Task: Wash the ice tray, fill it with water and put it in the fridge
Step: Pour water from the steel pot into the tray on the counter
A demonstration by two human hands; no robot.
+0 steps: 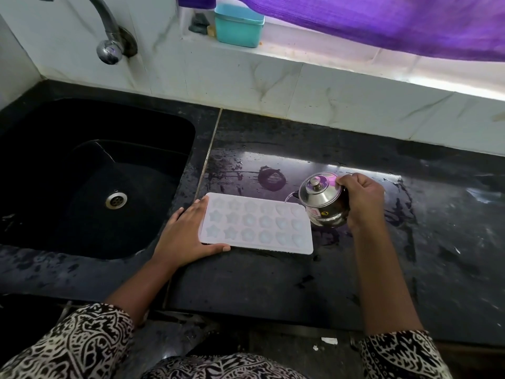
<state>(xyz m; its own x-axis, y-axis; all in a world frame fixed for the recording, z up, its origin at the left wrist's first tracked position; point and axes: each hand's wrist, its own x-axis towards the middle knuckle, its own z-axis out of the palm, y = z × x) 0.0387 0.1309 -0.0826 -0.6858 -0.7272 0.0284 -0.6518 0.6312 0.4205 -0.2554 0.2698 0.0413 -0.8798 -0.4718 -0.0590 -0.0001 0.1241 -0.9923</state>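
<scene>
- black surface [355,269], wet, sink [197,149] at left
- ice tray [257,222] laid flat just right of sink, long axis left-right
- steel pot [323,203] tipped at tray's far right corner, gripped by right hand [363,195], thin water [289,197] seen
- left hand [185,233] flat, fingers straight, braced on left short end
- guess: pour to be walked leftward, right hand nearer

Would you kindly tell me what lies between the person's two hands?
The head view shows the white ice tray between them: the left hand rests against its left end, the right hand tips a steel pot over its far right corner.
</scene>
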